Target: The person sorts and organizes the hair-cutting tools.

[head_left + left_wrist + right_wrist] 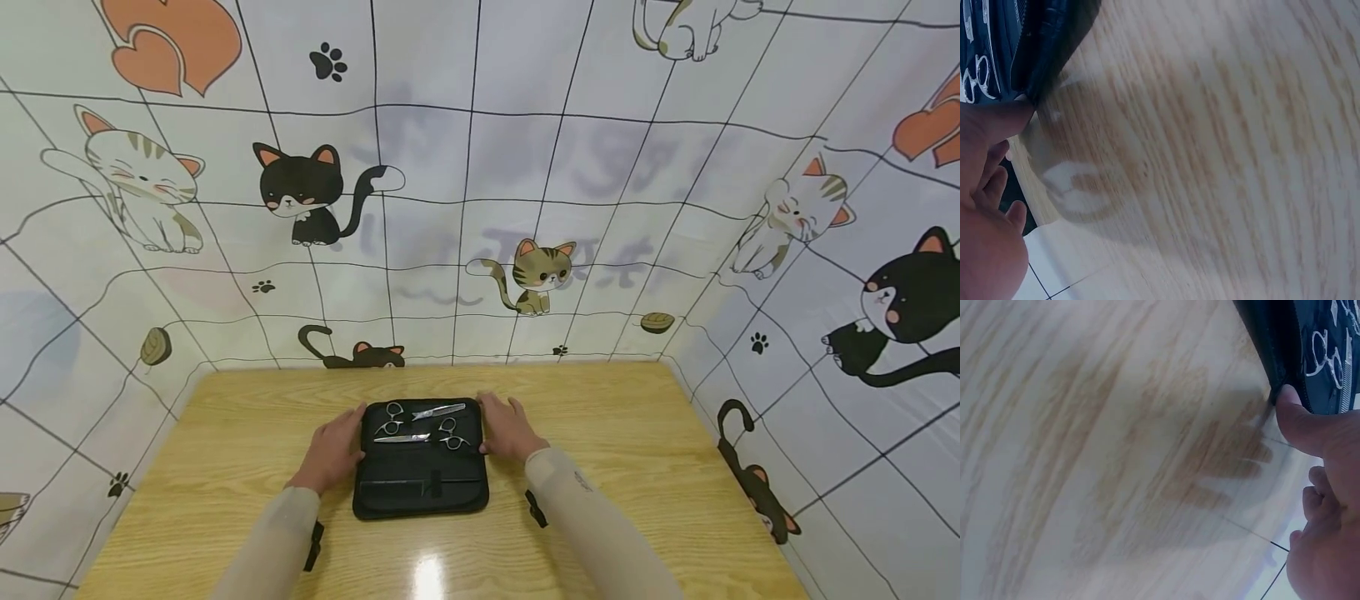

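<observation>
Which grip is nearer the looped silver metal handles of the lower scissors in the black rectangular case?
Right. The right grip is at the right edge of the case, near the looped handles; the left grip is at the opposite edge.

Tabletop (637, 433): free strip lay behind black case (408, 462); another ran before it, between 2 sleeved forearms (273, 533). Obstacles — left hand (330, 448) and right hand (508, 427) blocked its side edges; 2 scissors (444, 411) occupied its upper half; patterned walls (442, 225) bounded 3 sides.

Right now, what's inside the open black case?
Inside the black case, two pairs of silver scissors lie in its upper half. Anything beneath the lower panel is covered from view.
</observation>
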The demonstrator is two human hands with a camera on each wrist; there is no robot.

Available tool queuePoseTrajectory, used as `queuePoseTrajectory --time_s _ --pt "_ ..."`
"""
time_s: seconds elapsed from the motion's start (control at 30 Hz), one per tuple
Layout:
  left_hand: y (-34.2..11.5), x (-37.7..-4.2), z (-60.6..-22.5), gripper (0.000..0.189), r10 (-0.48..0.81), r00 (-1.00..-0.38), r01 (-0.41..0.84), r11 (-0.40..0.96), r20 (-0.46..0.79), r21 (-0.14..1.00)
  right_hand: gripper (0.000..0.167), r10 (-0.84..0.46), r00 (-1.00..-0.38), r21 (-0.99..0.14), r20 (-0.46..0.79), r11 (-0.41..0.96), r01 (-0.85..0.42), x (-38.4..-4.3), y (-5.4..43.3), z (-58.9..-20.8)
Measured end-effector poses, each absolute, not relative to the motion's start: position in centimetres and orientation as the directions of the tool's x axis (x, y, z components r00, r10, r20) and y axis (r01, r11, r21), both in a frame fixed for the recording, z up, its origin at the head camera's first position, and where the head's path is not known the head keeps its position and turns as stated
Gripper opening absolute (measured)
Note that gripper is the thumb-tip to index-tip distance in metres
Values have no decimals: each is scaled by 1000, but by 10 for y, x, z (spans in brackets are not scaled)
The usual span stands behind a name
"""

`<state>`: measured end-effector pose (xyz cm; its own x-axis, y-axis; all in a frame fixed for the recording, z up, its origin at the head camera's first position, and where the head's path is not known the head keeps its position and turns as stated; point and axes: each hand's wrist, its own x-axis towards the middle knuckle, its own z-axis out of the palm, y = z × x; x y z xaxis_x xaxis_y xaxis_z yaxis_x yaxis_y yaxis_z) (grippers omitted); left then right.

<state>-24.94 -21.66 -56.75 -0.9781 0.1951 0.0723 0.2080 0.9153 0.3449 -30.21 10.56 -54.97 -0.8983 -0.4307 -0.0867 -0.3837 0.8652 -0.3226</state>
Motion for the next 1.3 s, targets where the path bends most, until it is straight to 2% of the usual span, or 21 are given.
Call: queuePoseTrajectory --time_s 0.17,0.37,0.7,0.9,1.17,1.3 --pt "-215 -251 -569 84 190 -969 230 929 161 290 91 -450 -891 -321 -51 853 -412 -301 106 -550" --pt "-213 -250 -570 89 196 -958 245 939 211 240 93 -471 -882 -248 -26 858 -451 -299 107 -552" --pt "-209 -245 -565 92 194 -944 247 952 266 183 60 -480 -872 -168 93 856 -489 -296 108 -550" --pt "-210 -242 -567 83 199 -933 259 949 300 178 55 -488 -859 -155 154 847 -508 -294 110 -550" --pt "-212 -240 -566 58 209 -913 272 952 349 143 55 -495 -841 -144 216 836 -529 -292 110 -551" --pt "-211 -238 -563 53 203 -907 275 949 369 155 50 -504 -819 -132 274 824 -552 -290 111 -551"
